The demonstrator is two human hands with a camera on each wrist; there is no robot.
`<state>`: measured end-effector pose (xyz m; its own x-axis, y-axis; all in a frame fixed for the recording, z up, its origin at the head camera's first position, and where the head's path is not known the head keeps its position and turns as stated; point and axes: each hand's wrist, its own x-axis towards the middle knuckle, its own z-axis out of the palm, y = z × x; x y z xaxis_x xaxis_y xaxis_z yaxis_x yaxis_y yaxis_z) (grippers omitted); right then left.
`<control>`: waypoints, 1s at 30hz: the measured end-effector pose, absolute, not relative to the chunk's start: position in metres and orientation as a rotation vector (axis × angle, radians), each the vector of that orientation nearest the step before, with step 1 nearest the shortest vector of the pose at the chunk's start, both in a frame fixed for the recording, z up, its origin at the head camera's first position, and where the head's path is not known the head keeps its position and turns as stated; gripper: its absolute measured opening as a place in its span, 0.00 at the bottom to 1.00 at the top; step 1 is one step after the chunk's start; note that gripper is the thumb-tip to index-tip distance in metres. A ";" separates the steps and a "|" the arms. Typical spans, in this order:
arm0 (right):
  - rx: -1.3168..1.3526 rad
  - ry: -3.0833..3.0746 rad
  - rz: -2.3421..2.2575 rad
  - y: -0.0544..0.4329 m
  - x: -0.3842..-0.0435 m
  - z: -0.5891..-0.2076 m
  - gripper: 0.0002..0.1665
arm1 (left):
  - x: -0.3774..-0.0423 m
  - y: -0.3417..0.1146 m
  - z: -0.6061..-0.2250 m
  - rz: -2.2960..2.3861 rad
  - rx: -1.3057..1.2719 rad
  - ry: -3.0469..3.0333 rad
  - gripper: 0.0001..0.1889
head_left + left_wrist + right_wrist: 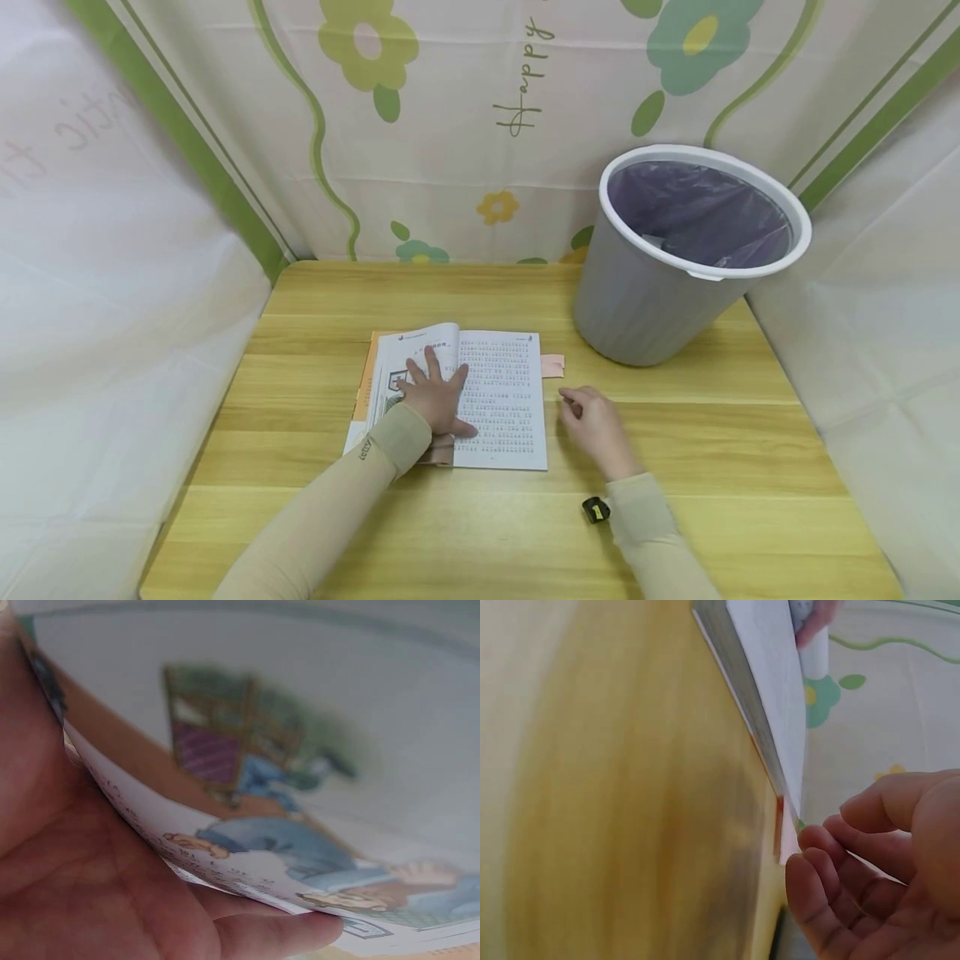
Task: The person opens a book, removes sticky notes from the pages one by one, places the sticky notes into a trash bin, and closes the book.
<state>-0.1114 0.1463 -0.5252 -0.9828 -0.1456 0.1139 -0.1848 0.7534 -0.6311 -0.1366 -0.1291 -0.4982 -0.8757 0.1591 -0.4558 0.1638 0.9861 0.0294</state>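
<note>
An open book (498, 408) lies on the wooden table (495, 533), printed text on its right page and a heading with a picture on the left. Fingers spread wide, my left hand (435, 402) rests on the left page and the fold, covering part of both. The left wrist view shows a colour illustration (232, 750) on a page that bends up beside the palm. From the book's right edge sticks a pink slip (552, 365). Just right of the book is my right hand (597, 429), fingers loosely curled with nothing between them, near the slip but apart from it.
A grey bin (637, 308) with a white rim and a dark plastic liner (690, 200) stands at the table's back right. Behind the table hangs a flowered curtain (450, 150). A small black device (596, 509) sits by my right sleeve.
</note>
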 end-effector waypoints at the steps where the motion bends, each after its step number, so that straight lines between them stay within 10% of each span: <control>1: 0.270 -2.894 1.048 0.145 -0.111 -0.527 0.15 | -0.137 -0.129 -0.498 -0.014 0.228 2.655 0.65; 30: 0.204 -3.099 0.918 0.113 -0.105 -0.537 0.25 | -0.137 -0.130 -0.498 0.028 0.213 2.658 0.64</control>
